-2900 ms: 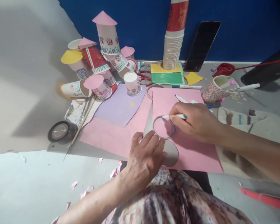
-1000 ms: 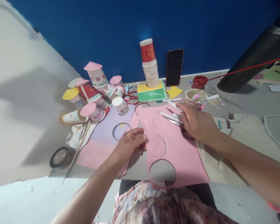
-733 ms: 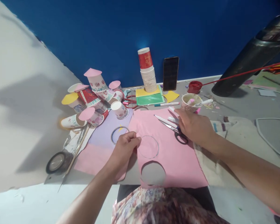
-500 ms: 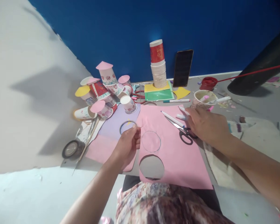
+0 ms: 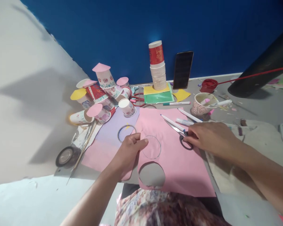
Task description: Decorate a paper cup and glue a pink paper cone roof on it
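The left hand (image 5: 129, 149) pinches the left edge of the pink paper sheet (image 5: 184, 172), thumb on top, beside a drawn circle (image 5: 160, 148) and above a circular cutout (image 5: 152, 174). The sheet lies on the counter (image 5: 135, 175). The right hand (image 5: 212, 136) touches the black handles of the scissors (image 5: 178, 129), which rest on the sheet's right side; whether its fingers grip them cannot be determined. A marker (image 5: 171, 121) lies alongside the blades.

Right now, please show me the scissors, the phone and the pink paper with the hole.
Scissors (image 5: 180, 133): head view, where blades meet handles.
Phone (image 5: 183, 70): head view, middle of the screen.
Pink paper with the hole (image 5: 176, 154): head view, bare area near its middle.
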{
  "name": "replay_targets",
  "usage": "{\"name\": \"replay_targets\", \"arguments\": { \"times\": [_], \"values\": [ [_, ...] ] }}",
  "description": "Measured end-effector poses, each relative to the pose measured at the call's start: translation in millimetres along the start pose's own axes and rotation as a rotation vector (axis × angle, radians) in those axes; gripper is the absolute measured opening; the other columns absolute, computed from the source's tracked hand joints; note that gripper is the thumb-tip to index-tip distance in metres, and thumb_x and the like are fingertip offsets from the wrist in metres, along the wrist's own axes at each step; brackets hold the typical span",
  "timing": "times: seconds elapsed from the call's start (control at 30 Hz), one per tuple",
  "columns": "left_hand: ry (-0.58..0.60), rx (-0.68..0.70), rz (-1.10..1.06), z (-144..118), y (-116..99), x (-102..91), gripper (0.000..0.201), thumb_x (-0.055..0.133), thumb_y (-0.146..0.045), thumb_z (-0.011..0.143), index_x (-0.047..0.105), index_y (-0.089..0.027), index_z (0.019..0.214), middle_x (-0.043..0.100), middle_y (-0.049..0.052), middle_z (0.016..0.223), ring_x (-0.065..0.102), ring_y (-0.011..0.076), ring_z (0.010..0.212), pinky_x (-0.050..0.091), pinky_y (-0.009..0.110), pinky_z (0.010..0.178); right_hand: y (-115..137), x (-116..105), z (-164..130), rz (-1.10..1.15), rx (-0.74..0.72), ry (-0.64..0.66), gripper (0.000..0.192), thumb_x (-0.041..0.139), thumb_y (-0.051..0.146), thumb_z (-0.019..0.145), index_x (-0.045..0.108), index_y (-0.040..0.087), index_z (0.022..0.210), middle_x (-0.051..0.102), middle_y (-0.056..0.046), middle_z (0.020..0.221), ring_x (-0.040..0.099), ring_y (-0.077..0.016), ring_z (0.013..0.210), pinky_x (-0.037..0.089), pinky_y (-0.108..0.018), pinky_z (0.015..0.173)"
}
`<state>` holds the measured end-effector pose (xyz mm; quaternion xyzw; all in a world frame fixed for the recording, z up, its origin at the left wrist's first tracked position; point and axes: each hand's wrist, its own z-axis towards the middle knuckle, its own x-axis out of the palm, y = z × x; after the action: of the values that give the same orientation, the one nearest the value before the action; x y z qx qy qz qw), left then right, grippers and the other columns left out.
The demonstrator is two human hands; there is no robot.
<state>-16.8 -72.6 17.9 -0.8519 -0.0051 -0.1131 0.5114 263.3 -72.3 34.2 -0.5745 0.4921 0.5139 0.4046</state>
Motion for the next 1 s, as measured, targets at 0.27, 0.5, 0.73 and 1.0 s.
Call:
{"name": "replay_targets", "arguments": {
  "times": [0.27,0.5,0.73,1.0],
  "values": [
    [0.065,-0.031,-0.016,0,-3,2.7,0.019,0.086,-0.025,0.071,0.073,-0.014,0.079,0.069,0.003,0.067,0.065,0.0181,0.064,0.050,0.029,0.064,4,1,6,0.027,0.033,0.102,0.023,0.060,0.037,0.089,0.067,0.022,0.073,0.078,-0.007,0.078,0.072,-0.0272,0.070,0.026,-0.032,0.056],
    [0.041,0.000,-0.074,-4,-1,2.8,0.017,0.086,-0.025,0.074,0.075,-0.014,0.080,0.073,0.003,0.070,0.066,0.0154,0.062,0.052,0.028,0.066,-12,3,12,0.696,0.089,0.147,0.024,0.058,0.037,0.090,0.070,0.020,0.077,0.066,-0.001,0.057,0.060,-0.0163,0.052,0.037,-0.029,0.054],
    [0.107,0.025,-0.112,-12,-9,1.9,0.023,0.089,-0.027,0.065,0.077,-0.013,0.078,0.073,0.003,0.064,0.064,0.0147,0.054,0.051,0.025,0.057,-15,4,12,1.350,0.159,0.166,0.055,0.094,0.055,0.061,0.082,0.017,0.099,0.079,-0.010,0.088,0.069,-0.0199,0.074,0.047,-0.027,0.056],
    [0.167,0.139,0.005,-15,-55,9.3,0.019,0.086,-0.027,0.065,0.075,-0.013,0.071,0.070,0.002,0.061,0.063,0.0136,0.053,0.050,0.021,0.051,-18,5,17,1.429,0.133,0.101,0.047,0.096,0.055,0.062,0.082,0.017,0.086,0.076,-0.006,0.077,0.061,-0.0140,0.064,0.037,-0.023,0.049]
  ]
}}
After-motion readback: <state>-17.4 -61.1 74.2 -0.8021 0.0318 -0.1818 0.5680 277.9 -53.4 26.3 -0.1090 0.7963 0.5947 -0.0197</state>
